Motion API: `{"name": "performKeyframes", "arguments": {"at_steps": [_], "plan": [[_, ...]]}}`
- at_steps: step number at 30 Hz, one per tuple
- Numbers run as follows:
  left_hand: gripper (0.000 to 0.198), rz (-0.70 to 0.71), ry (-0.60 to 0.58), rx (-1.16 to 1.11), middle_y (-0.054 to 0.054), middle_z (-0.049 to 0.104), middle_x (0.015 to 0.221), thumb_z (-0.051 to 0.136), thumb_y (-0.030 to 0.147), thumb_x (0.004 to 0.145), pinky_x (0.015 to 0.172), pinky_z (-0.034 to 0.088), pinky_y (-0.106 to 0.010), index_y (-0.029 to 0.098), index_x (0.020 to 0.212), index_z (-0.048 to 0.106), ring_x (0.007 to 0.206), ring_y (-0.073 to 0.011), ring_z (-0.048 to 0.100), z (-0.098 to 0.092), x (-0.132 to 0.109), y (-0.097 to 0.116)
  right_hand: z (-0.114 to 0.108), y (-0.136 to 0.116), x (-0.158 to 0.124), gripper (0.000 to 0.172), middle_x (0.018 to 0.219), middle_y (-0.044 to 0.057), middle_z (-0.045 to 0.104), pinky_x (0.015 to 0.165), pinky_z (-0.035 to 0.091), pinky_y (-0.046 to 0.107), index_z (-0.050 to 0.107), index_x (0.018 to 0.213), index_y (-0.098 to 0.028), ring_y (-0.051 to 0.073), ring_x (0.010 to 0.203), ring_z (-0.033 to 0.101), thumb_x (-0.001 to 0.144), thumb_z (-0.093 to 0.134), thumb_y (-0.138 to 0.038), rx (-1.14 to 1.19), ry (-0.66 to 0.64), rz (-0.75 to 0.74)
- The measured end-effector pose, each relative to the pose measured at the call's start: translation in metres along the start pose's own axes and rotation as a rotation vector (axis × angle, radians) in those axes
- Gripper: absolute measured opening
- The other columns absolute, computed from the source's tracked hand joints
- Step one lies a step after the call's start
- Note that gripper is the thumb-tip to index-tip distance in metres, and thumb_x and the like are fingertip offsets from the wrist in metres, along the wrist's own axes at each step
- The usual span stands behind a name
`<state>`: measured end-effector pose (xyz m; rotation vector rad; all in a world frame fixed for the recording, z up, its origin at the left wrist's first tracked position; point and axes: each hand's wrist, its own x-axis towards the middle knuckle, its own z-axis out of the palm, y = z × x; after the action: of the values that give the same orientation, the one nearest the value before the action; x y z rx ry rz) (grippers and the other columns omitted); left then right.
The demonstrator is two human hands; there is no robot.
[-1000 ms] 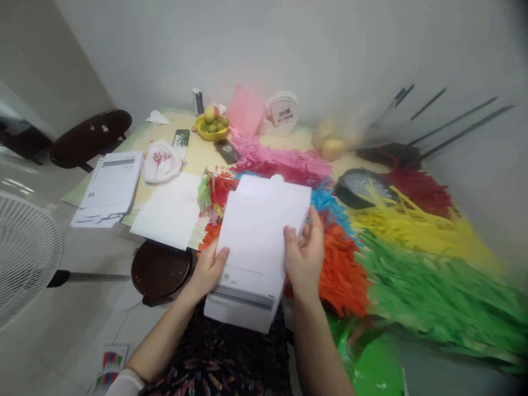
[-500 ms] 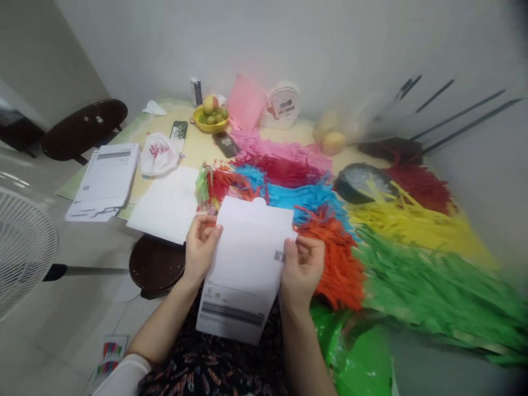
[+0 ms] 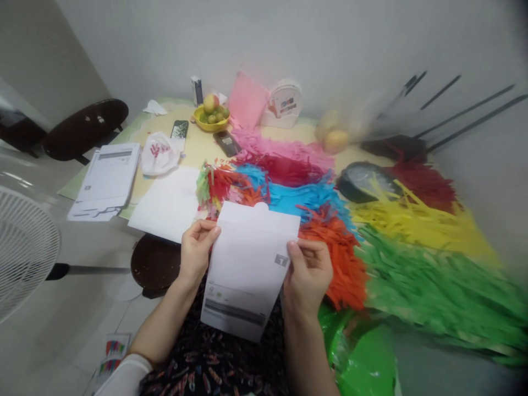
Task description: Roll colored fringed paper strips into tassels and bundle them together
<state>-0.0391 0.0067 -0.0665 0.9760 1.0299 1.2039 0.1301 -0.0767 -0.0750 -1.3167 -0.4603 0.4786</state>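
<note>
A white printed cardboard sleeve [image 3: 247, 258] with a rounded tab at its far edge is held over my lap. My left hand [image 3: 197, 250] pinches its left edge between thumb and fingers. On the opposite edge my right hand [image 3: 308, 269] grips it close to a small grey square print. Beyond the sleeve lie fringed paper strips in blue [image 3: 297, 198], orange [image 3: 338, 256] and dark pink [image 3: 284, 170]. A stack of similar white printed cards [image 3: 109, 176] rests at the table's left, beside a large white sheet [image 3: 167, 201].
A yellow fruit bowl [image 3: 212, 127], phones [image 3: 180, 129] and a crumpled white plastic bag [image 3: 160, 154] are on the table. Green fringe [image 3: 437, 286] and yellow fringe [image 3: 421, 220] cover the right side. A fan [image 3: 27, 253] and a brown stool [image 3: 154, 267] stand to the left.
The sleeve has shifted slightly to the right in both hands, and the grey square print shows more fully. My right hand has moved a little outward.
</note>
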Motion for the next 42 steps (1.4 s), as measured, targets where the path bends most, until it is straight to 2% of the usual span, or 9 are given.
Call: {"name": "performKeyframes", "arguments": {"at_steps": [5,10,14,19,22,25,29,35,42], "plan": [[0.022,0.006,0.003,0.007,0.000,0.066,0.074,0.081,0.031,0.070,0.065,0.045,-0.020,0.016,0.075,0.066,0.067,-0.0100,0.058,-0.001,0.000,0.002,-0.002,-0.002,-0.001,0.034,0.085,0.002,0.070,0.067,0.050,0.027,0.066,0.104,-0.019,0.015,0.074,0.065,0.075,0.077,-0.032,0.056,-0.060,0.083],[0.023,0.047,-0.011,0.019,0.002,0.063,0.073,0.081,0.027,0.069,0.061,0.042,-0.017,0.016,0.083,0.067,0.063,-0.0072,0.054,-0.004,0.000,0.005,-0.013,0.003,0.005,0.027,0.076,0.000,0.067,0.063,0.048,0.025,0.068,0.093,-0.020,0.013,0.066,0.061,0.072,0.080,-0.032,0.023,-0.115,0.077],[0.052,-0.015,-0.209,0.099,0.003,0.059,0.071,0.076,0.028,0.074,0.053,0.038,-0.017,0.018,0.123,0.063,0.055,-0.0058,0.048,-0.015,0.008,0.013,-0.025,0.000,0.020,0.024,0.074,0.000,0.067,0.062,0.050,0.025,0.069,0.090,-0.021,0.015,0.067,0.062,0.072,0.079,-0.034,-0.072,-0.342,0.064],[0.033,0.018,-0.569,0.335,-0.004,0.068,0.084,0.064,0.030,0.083,0.054,0.041,-0.019,0.015,0.111,0.071,0.061,-0.0096,0.053,-0.028,0.024,0.025,-0.035,-0.008,0.039,0.024,0.094,0.006,0.074,0.075,0.054,0.031,0.074,0.102,-0.023,0.022,0.086,0.068,0.083,0.067,-0.036,-0.237,-0.706,0.030],[0.025,0.125,-0.683,0.460,-0.007,0.071,0.091,0.054,0.019,0.085,0.066,0.047,-0.023,0.016,0.096,0.076,0.076,-0.0142,0.061,-0.028,0.028,0.030,-0.037,-0.007,0.047,0.021,0.094,0.006,0.075,0.078,0.052,0.031,0.078,0.089,-0.024,0.022,0.090,0.068,0.087,0.059,-0.030,-0.277,-0.862,-0.070],[0.031,0.251,-0.726,0.546,-0.008,0.073,0.097,0.047,0.010,0.081,0.081,0.049,-0.027,0.016,0.084,0.078,0.091,-0.0177,0.066,-0.028,0.029,0.033,-0.034,-0.007,0.049,0.030,0.085,0.006,0.073,0.074,0.050,0.031,0.077,0.077,-0.022,0.022,0.083,0.067,0.089,0.051,-0.032,-0.226,-0.911,-0.102],[0.035,0.295,-0.799,0.678,-0.007,0.073,0.101,0.043,0.008,0.080,0.083,0.051,-0.029,0.016,0.087,0.076,0.094,-0.0183,0.067,-0.028,0.034,0.044,-0.024,-0.016,0.042,0.024,0.082,0.003,0.072,0.052,0.040,0.025,0.075,0.091,-0.020,0.013,0.056,0.054,0.087,0.057,-0.035,-0.446,-0.935,-0.066],[0.035,0.532,-0.799,1.089,-0.010,0.069,0.119,0.046,0.013,0.083,0.102,0.044,-0.040,0.015,0.111,0.066,0.116,-0.0248,0.058,0.006,0.029,0.071,-0.008,-0.033,0.030,0.021,0.075,0.001,0.068,0.049,0.035,0.023,0.071,0.093,-0.018,0.010,0.050,0.048,0.089,0.053,-0.028,-0.580,-0.926,-0.135],[0.015,0.334,-0.992,1.377,-0.007,0.068,0.088,0.050,0.022,0.080,0.062,0.040,-0.028,0.016,0.089,0.060,0.074,-0.0193,0.059,0.041,0.030,0.074,-0.001,-0.042,0.023,0.021,0.063,-0.003,0.060,0.050,0.035,0.022,0.070,0.094,-0.018,0.010,0.048,0.049,0.090,0.050,-0.024,-0.567,-0.979,-0.178]]}}
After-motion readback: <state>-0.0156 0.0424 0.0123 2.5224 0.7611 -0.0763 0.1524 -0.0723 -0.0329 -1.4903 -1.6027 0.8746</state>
